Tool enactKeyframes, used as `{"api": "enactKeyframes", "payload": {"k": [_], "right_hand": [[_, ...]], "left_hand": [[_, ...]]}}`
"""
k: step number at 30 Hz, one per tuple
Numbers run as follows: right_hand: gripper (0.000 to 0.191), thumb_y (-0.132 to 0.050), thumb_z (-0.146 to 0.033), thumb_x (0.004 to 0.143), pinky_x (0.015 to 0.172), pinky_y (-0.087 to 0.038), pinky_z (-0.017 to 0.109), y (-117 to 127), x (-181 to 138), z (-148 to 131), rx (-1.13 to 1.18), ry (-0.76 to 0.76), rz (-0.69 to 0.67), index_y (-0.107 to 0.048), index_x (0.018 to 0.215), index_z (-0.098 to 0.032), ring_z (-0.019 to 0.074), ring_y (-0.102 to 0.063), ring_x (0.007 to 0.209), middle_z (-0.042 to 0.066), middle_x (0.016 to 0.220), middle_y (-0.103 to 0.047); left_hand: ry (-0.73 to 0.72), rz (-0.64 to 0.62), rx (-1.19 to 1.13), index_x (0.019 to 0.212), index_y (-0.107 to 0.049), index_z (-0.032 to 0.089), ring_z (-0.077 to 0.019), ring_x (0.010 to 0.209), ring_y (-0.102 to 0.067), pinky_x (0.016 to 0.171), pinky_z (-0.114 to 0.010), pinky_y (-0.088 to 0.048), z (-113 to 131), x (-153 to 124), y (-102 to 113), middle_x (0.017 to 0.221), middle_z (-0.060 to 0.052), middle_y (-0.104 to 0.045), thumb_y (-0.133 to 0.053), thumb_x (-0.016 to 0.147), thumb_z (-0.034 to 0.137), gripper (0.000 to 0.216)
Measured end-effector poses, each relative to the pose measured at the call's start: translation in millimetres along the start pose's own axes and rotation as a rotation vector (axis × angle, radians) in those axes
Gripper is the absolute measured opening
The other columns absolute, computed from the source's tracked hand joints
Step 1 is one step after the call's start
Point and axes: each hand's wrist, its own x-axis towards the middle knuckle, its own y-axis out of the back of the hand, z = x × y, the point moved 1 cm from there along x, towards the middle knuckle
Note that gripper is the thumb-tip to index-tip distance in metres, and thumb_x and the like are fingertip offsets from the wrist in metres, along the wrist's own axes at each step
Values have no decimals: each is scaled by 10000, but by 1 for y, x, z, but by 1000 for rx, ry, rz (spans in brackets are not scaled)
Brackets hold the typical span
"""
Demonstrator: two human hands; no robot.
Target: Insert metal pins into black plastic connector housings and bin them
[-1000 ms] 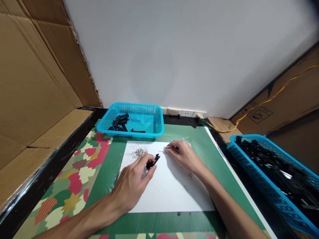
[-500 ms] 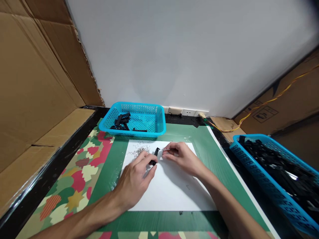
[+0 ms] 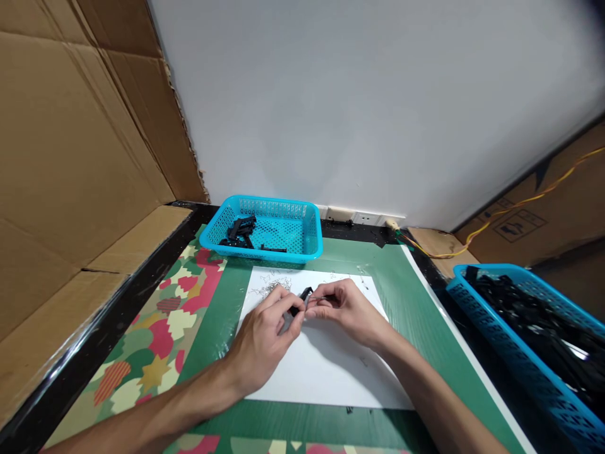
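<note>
My left hand (image 3: 267, 328) is closed on a small black plastic part (image 3: 306, 292), pinched between thumb and fingers above the white sheet (image 3: 326, 372). Close against its right side, my right hand (image 3: 347, 309) is closed in a pinch, with a thin object at its fingertips that is too small to make out. The two sets of fingertips nearly meet and hide most of the black part. Behind my left hand lies a pile of small thin wire pieces (image 3: 278, 285) on the sheet.
A blue basket (image 3: 265, 255) with several black parts stands against the wall. Another blue basket (image 3: 510, 321), heaped with black parts, stands at the right. Cardboard (image 3: 94, 151) rises on the left. A yellow cable (image 3: 510, 211) runs from the wall sockets (image 3: 366, 218).
My right hand has come in to my left hand at the black part, and the gap between them has closed. The whole view has shifted slightly, with things appearing further right.
</note>
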Motion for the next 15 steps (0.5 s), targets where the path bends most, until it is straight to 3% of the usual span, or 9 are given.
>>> {"api": "enactKeyframes", "payload": {"k": [9,15], "right_hand": [[324,-873,-484,848,708,-472,297,-15,4,-6,152,53,91,-821,839,-164,183,-642,760,58,831,-774],[318,-853,-466,848,627,-407,287,7,0,-6,10,-54,210,-831,862,-149,166,-591,689,53,771,-745]], "left_hand": [[62,89,-162,1053,-638,233,-155,809,-583,724,-278,-420,-8,5,2,988,9,-618,-514,1118,427,238],[125,29,-225,1066,-595,232,-137,687,-523,654,-279,-349,-11,4,1,900,31,-611,-506,1115,506,292]]}}
